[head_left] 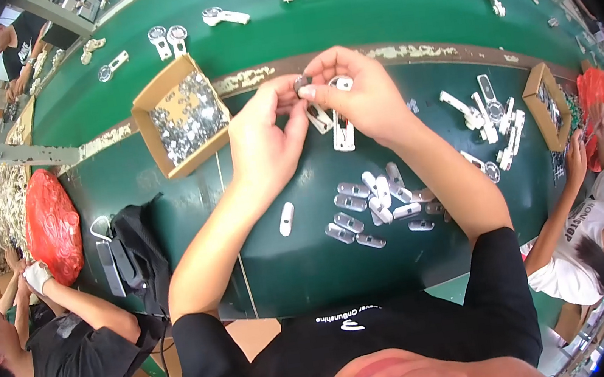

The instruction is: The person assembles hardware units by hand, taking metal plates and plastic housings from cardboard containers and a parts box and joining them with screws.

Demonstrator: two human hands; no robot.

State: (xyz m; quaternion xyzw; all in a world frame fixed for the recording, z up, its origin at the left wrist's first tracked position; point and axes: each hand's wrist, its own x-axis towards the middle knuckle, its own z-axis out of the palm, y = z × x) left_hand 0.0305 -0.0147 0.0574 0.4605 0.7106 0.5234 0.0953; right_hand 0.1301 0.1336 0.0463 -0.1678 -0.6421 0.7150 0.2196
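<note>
A factory workshop: a green belt (401, 17) carrying white plastic parts (226, 16) runs along the far edge of the table (291, 281), with workers (84, 358) near its left and right edges.

Bright, even light with glints on the left-hand red bag (52, 227), strong edge distortion
</note>
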